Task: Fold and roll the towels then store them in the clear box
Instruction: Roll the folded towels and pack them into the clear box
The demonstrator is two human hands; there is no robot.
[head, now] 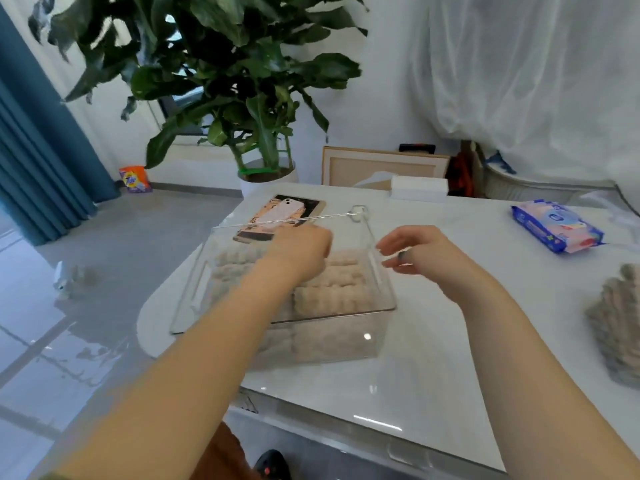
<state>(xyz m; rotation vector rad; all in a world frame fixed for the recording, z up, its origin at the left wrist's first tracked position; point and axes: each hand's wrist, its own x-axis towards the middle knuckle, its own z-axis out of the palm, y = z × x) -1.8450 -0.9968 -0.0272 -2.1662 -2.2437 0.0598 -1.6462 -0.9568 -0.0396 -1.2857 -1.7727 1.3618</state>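
Several rolled beige towels (pixel 332 296) already sit in your clear box (pixel 346 337). Your left hand (pixel 298 252) reaches in among them, its fingers hidden, so I cannot tell its grip. Your right hand (pixel 419 252) hovers beside the box, loosely spread and empty. A grey towel (pixel 620 323) near the right edge of the white table (pixel 433 368) is probably still left to store.

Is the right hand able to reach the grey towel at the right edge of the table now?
Probably yes. The right hand is open and holds nothing, and only bare table lies between it and the grey towel.
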